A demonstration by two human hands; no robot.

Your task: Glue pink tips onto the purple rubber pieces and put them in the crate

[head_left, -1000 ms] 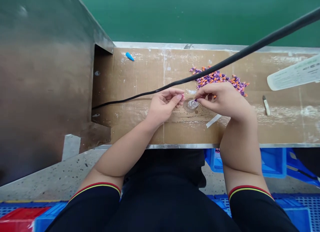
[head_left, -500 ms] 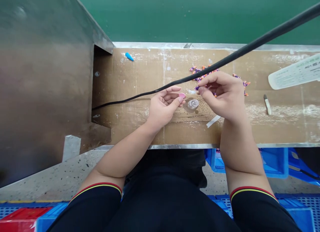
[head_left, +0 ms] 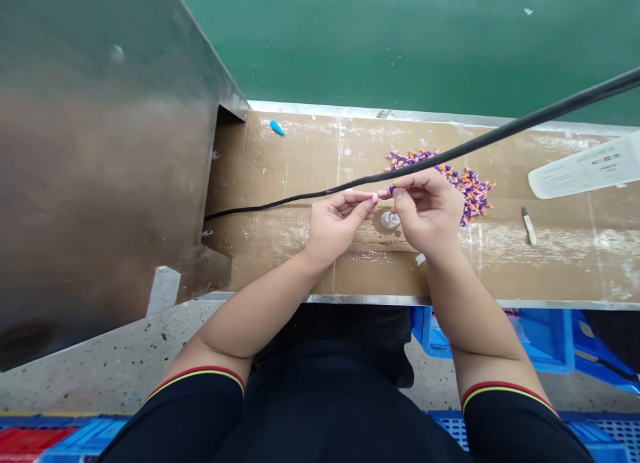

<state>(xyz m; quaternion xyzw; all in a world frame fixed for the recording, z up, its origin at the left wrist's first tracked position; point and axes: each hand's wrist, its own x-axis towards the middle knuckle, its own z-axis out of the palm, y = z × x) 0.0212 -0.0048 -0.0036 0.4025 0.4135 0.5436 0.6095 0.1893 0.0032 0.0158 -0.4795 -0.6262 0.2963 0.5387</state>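
Note:
Between the thumb and fingers of my left hand [head_left: 336, 224] is a small pink piece [head_left: 375, 198]. My right hand [head_left: 431, 213] pinches a small purple piece [head_left: 391, 190], its kind too small to make out. The two pieces are close together, and I cannot tell whether they touch. Just below the fingertips stands a small clear round container [head_left: 390, 219] on the cardboard. A pile of small purple, pink and orange pieces [head_left: 473, 195] lies behind and to the right of my right hand, which partly hides it.
A black cable [head_left: 310, 195] crosses above the cardboard-covered bench [head_left: 280, 250]. A metal housing [head_left: 115, 170] stands at left. On the bench lie a blue tapered piece [head_left: 277, 128], a white-handled tool [head_left: 529, 226] and a white bottle [head_left: 585, 166]. Blue bins [head_left: 547, 336] sit below the front edge.
My right hand has moved left and brought the purple piece up to the pink piece in my left hand. The view has shifted, and more of the pile shows.

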